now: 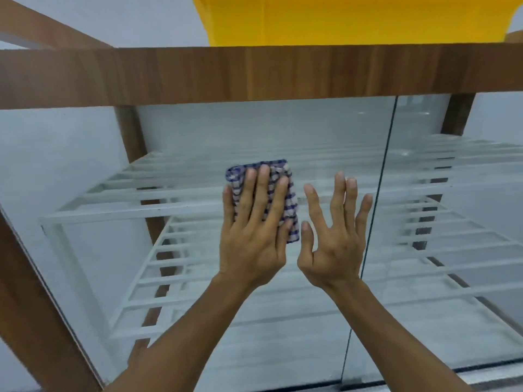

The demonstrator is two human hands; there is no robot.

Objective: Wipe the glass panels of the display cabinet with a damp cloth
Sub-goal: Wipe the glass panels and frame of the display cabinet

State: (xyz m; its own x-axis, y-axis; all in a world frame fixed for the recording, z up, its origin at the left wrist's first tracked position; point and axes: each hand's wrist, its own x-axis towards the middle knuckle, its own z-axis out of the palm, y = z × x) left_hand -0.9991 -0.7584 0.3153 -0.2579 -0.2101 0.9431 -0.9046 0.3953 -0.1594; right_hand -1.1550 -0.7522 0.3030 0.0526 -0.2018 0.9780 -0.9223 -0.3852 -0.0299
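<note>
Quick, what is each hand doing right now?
Left hand: open, straight fingers pressing the checked cloth flat on the glass panel.
Right hand: open, fingers spread, holding nothing.

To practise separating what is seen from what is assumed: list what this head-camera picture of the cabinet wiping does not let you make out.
All in the head view:
1. Yellow tub: cut off by the top edge; its contents are hidden by its own wall.
2. Cloth: largely covered by the left hand; dampness cannot be told.
3. Right hand: whether it touches the glass panel is unclear.
</note>
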